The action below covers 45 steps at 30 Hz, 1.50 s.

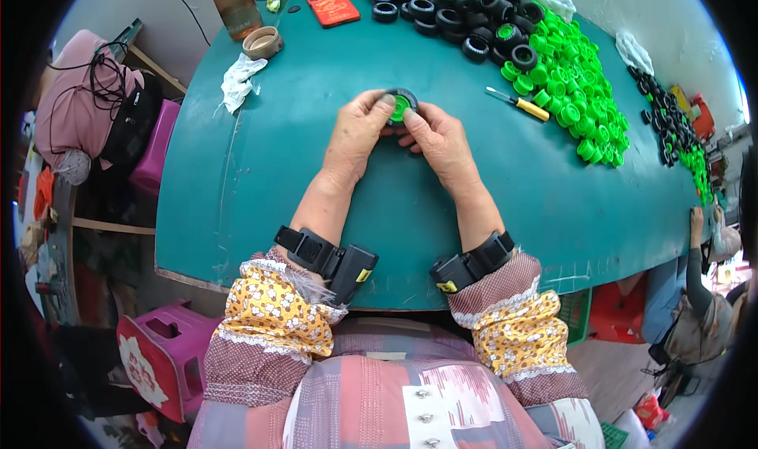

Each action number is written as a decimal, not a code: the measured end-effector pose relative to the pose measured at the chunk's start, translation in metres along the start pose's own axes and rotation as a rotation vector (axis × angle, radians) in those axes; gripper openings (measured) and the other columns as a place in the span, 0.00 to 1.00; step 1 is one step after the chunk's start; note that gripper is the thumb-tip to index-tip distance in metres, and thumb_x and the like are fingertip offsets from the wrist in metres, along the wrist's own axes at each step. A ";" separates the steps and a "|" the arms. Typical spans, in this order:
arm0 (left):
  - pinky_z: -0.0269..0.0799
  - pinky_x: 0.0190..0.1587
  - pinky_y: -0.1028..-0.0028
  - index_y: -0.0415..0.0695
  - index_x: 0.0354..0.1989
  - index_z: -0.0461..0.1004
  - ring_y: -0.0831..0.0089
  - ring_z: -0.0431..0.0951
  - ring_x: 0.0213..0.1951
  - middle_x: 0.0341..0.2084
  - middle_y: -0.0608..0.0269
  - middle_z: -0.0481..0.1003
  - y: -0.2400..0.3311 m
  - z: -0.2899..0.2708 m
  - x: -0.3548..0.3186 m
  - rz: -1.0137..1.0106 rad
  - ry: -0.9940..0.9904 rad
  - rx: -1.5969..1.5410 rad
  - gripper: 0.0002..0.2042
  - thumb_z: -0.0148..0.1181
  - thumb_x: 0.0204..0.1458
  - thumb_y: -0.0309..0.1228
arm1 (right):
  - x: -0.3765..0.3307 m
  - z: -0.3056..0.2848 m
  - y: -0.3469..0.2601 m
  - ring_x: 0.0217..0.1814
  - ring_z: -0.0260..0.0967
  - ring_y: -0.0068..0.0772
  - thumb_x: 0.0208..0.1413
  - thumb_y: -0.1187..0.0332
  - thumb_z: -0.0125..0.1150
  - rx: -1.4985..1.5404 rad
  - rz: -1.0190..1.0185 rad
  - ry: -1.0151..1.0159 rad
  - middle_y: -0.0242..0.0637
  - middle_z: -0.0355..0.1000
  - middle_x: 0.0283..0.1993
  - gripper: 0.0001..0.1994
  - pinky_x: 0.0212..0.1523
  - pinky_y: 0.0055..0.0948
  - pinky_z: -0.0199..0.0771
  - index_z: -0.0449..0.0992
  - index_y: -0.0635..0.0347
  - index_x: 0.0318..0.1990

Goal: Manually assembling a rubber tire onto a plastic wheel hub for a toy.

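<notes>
Landmark: a yellow-handled screwdriver [530, 108] lying on the teal table [316, 78]; left and right are the worker's own.
Wheel: a small black-and-green wheel [400, 108], left of the screwdriver, gripped in both hands.
Left hand: the left hand [357, 129], farther from the screwdriver, closes on the wheel, thumb at its upper left edge.
Right hand: the right hand [440, 137], between wheel and screwdriver, thumb on the lower right of the face; I cannot tell how the fingers beneath press.
Axis: round, no long axis; green face upward, thumbs diagonally opposed, neither hand nearer.
Piles: green hubs [580, 93] right of the screwdriver; black tyres [454, 15] beyond it.
</notes>
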<state>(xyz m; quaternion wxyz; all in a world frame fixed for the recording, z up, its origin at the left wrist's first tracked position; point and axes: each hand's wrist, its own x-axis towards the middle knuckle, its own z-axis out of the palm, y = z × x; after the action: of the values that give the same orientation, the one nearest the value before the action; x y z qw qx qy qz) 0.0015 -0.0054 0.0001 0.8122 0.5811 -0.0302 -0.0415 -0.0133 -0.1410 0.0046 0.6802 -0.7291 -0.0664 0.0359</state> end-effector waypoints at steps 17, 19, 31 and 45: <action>0.66 0.25 0.85 0.36 0.42 0.69 0.82 0.70 0.21 0.23 0.65 0.72 0.013 0.003 -0.008 -0.140 -0.086 0.179 0.13 0.51 0.51 0.30 | -0.005 -0.006 0.003 0.24 0.65 0.19 0.56 0.64 0.48 0.195 0.041 0.065 0.34 0.70 0.27 0.15 0.24 0.16 0.66 0.66 0.65 0.46; 0.65 0.22 0.85 0.37 0.41 0.70 0.84 0.68 0.19 0.22 0.67 0.71 0.009 0.002 -0.009 -0.052 -0.149 0.211 0.12 0.50 0.52 0.31 | -0.007 -0.004 0.003 0.24 0.65 0.19 0.56 0.65 0.48 0.156 0.022 0.069 0.34 0.70 0.27 0.15 0.24 0.17 0.66 0.66 0.65 0.46; 0.64 0.21 0.85 0.36 0.34 0.70 0.82 0.68 0.17 0.19 0.66 0.70 0.006 -0.007 -0.002 -0.091 -0.119 0.107 0.11 0.52 0.48 0.32 | -0.017 0.011 -0.007 0.38 0.67 0.36 0.42 0.64 0.64 -0.570 -0.248 0.087 0.44 0.66 0.42 0.34 0.40 0.28 0.68 0.53 0.64 0.55; 0.70 0.37 0.78 0.36 0.41 0.67 0.77 0.71 0.33 0.31 0.62 0.71 0.001 0.006 -0.011 -0.186 -0.315 -0.154 0.17 0.61 0.42 0.28 | -0.018 0.013 -0.001 0.48 0.61 0.39 0.28 0.68 0.70 -0.626 -0.448 0.273 0.42 0.64 0.43 0.30 0.47 0.33 0.64 0.64 0.60 0.43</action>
<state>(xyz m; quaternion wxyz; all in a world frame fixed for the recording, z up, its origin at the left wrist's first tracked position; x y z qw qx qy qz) -0.0095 -0.0095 0.0028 0.8321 0.5040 -0.0999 -0.2089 -0.0330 -0.1310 0.0035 0.4190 -0.8665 -0.1405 -0.2322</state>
